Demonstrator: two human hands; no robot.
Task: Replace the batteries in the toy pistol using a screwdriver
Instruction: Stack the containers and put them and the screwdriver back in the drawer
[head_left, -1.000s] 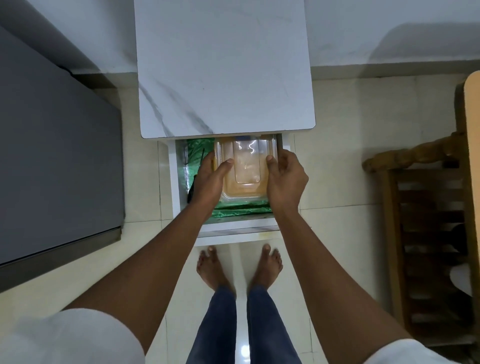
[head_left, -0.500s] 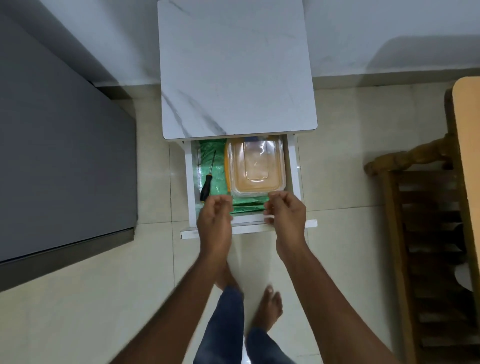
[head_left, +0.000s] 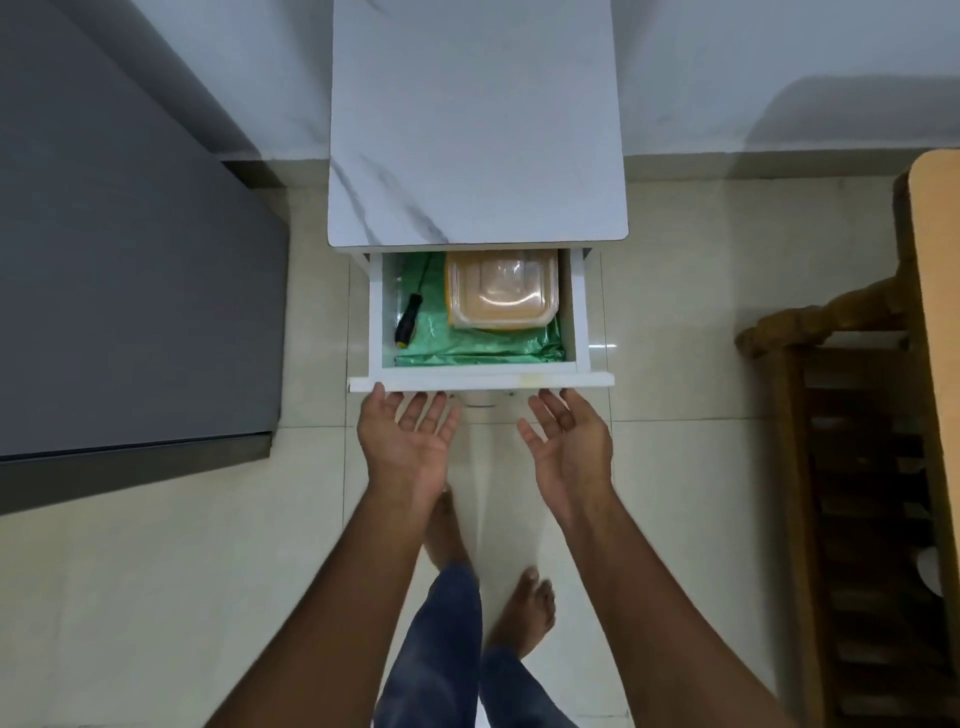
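A white drawer (head_left: 480, 382) stands pulled out from under a marble-topped side table (head_left: 475, 124). Inside, on a green liner (head_left: 478, 351), lies a screwdriver (head_left: 408, 325) with a black handle and yellow end at the left. To its right sits a clear lidded plastic box (head_left: 501, 296) with an orange tint. My left hand (head_left: 408, 447) and my right hand (head_left: 569, 447) are open, palms up, fingertips at the drawer's front panel. Neither holds anything. No toy pistol is visible.
A large dark grey surface (head_left: 130, 291) fills the left side. At the right stands a wooden rack (head_left: 852, 467) beside a tan board edge (head_left: 940, 312). My bare feet (head_left: 519, 613) stand on pale floor tiles below the drawer.
My hands let go of the plastic box, drew back out of the drawer and opened palms up at its front panel. I stepped back, and the drawer sits less far out.
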